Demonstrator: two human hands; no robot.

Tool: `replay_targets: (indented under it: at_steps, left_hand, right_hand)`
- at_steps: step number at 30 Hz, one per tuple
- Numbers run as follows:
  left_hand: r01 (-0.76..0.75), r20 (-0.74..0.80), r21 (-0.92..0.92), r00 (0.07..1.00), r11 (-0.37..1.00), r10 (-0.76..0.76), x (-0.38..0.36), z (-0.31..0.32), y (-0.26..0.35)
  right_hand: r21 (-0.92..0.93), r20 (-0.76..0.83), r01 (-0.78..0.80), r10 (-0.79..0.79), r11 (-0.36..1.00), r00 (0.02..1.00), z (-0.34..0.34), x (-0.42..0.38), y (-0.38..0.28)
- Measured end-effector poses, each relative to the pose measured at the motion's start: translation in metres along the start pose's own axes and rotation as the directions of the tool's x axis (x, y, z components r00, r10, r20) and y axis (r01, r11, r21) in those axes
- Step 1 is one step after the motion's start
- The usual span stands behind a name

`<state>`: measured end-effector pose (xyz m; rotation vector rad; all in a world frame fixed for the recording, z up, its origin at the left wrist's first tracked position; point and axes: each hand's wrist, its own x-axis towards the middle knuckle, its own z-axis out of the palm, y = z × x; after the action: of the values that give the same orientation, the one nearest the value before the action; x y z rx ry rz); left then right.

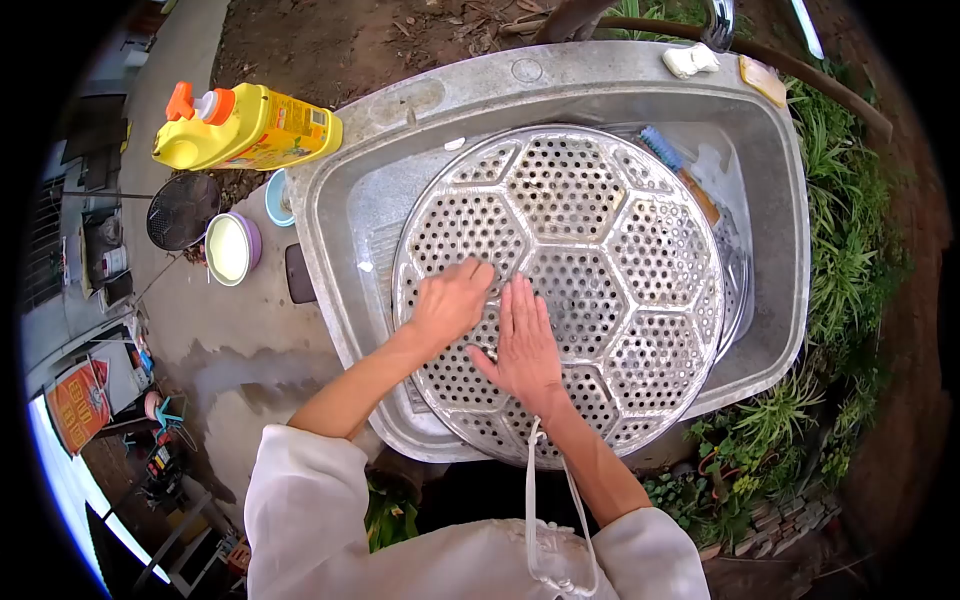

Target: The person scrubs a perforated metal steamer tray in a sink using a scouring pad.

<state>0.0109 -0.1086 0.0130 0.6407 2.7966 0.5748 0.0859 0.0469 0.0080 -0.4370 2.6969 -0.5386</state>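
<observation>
A large round metal steamer plate, full of small holes and marked with raised hexagon ridges, lies tilted in the grey stone sink. On its left part rests my left hand, fingers curled closed against the surface; whatever they may hold is hidden. Just beside it, my right hand presses flat on the metal, fingers stretched out and thumb apart. A blue-bristled brush with a wooden handle lies in the sink beyond the plate, partly covered by it.
A yellow detergent jug with an orange pump stands on the sink's left corner. White soap and a yellowish bar sit on the far rim. A bucket and a blue basin stand left; plants grow right.
</observation>
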Motion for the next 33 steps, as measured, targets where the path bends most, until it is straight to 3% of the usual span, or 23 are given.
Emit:
replay_targets:
  at_steps: [2, 4, 6, 9, 11, 12, 15, 17, 18, 21, 23, 24, 25, 27, 29, 30, 32, 33]
  left_hand:
    - [-0.078, 0.045, 0.005, 0.996, 0.997, 0.078, -0.015, -0.004, -0.011]
    - [0.039, -0.03, 0.067, 0.999, 0.997, -0.037, 0.017, -0.002, -0.035]
    - [0.265, -0.247, 0.152, 0.943, 0.952, -0.223, 0.087, -0.008, -0.062]
    - [0.212, -0.258, 0.173, 0.952, 0.962, -0.163, 0.1, -0.007, -0.043]
    - [0.118, -0.076, 0.113, 0.991, 0.987, -0.11, 0.05, 0.003, -0.005]
    - [-0.006, -0.035, 0.065, 0.999, 0.998, 0.008, 0.019, 0.007, 0.007]
    - [-0.131, -0.055, 0.034, 0.99, 0.991, 0.132, 0.003, 0.016, -0.005]
    - [0.157, -0.139, 0.113, 0.98, 0.981, -0.141, 0.058, 0.011, -0.021]
    - [0.217, -0.303, 0.122, 0.937, 0.969, -0.172, 0.083, 0.012, -0.035]
    - [0.322, -0.355, 0.152, 0.9, 0.935, -0.252, 0.115, 0.0, -0.038]
    - [0.314, -0.337, 0.106, 0.904, 0.944, -0.263, 0.1, -0.004, -0.029]
    - [0.281, -0.292, 0.072, 0.923, 0.957, -0.249, 0.085, -0.006, -0.025]
    - [0.294, -0.306, 0.074, 0.916, 0.953, -0.259, 0.069, -0.008, -0.023]
    - [0.176, -0.304, 0.111, 0.943, 0.978, -0.135, 0.042, -0.009, -0.02]
    - [0.249, -0.327, 0.055, 0.919, 0.967, -0.218, 0.019, -0.007, -0.012]
    - [0.303, -0.328, -0.001, 0.9, 0.953, -0.287, 0.01, -0.005, -0.008]
    - [0.381, -0.308, -0.006, 0.879, 0.924, -0.365, -0.015, 0.001, 0.002]
    - [0.439, -0.266, 0.0, 0.866, 0.899, -0.423, -0.032, 0.003, 0.008]
  right_hand:
    - [-0.006, -0.001, 0.0, 0.0, 1.0, 1.0, -0.001, 0.003, 0.001]
    - [0.026, 0.009, 0.004, -0.004, 1.0, 1.0, 0.0, 0.0, 0.002]
    - [0.047, 0.001, 0.003, -0.003, 0.999, 1.0, 0.001, 0.001, 0.0]
    - [0.062, -0.027, 0.016, -0.014, 0.998, 1.0, 0.0, -0.001, 0.002]
    - [0.038, -0.033, 0.016, -0.014, 0.999, 0.999, 0.003, 0.001, 0.002]
    - [0.045, -0.021, 0.019, -0.018, 0.999, 1.0, 0.001, 0.001, 0.002]
    - [-0.007, 0.028, -0.006, 0.006, 1.0, 1.0, -0.004, -0.001, 0.001]
    - [-0.001, 0.009, -0.002, 0.002, 1.0, 1.0, -0.001, 0.001, 0.002]
    - [-0.008, -0.017, 0.018, -0.018, 1.0, 1.0, -0.001, 0.003, 0.001]
    - [0.071, -0.084, 0.049, -0.043, 0.996, 0.996, -0.009, -0.002, 0.01]
    - [0.299, -0.266, -0.063, 0.147, 0.952, 0.953, -0.023, -0.022, 0.032]
    - [0.326, -0.349, -0.188, 0.302, 0.926, 0.887, -0.047, -0.038, 0.052]
    - [0.3, -0.457, -0.333, 0.441, 0.894, 0.773, -0.059, -0.055, 0.082]
    - [0.346, -0.56, -0.538, 0.629, 0.769, 0.539, -0.064, -0.097, 0.155]
    - [0.643, -0.352, -0.561, 0.852, 0.521, 0.388, -0.041, -0.126, 0.223]
    - [0.635, -0.364, -0.549, 0.837, 0.544, 0.408, -0.048, -0.126, 0.224]
    - [0.756, -0.261, -0.4, 0.799, 0.519, 0.542, -0.055, -0.123, 0.226]
    - [0.735, -0.374, -0.334, 0.763, 0.59, 0.527, -0.048, -0.115, 0.24]
